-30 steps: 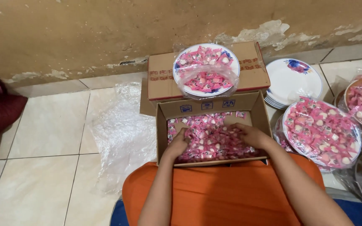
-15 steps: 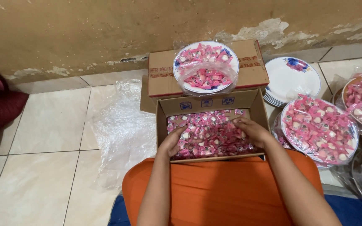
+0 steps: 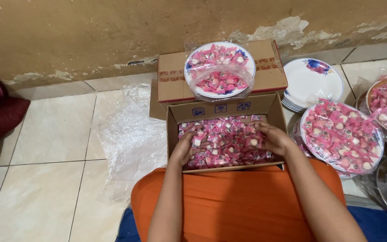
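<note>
your left hand (image 3: pixel 185 149) and your right hand (image 3: pixel 272 138) are both down inside the open cardboard box (image 3: pixel 222 109) that sits at the front edge of your orange lap (image 3: pixel 238 197). the box is filled with small pink wrapped sweets (image 3: pixel 229 141). your left hand lies at the left side of the pile, fingers curled into the sweets and touching them; your right hand lies at the right side, fingers spread and bent over the top of the heap. whether either hand has actually closed on any sweets, you cannot tell, since the fingertips are sunk among the wrappers.

just behind the open box stands a closed cardboard box (image 3: pixel 269 67) against the wall, and on its lid rests a plate of pink sweets covered in clear plastic (image 3: pixel 219 69). to your right, a stack of white plates with a blue flower pattern (image 3: pixel 312 83) sits on the tiled floor, and nearer you another wrapped plate heaped with sweets (image 3: pixel 341 136). a crumpled clear plastic sheet (image 3: pixel 131 134) lies on the floor to the left of the box.
</note>
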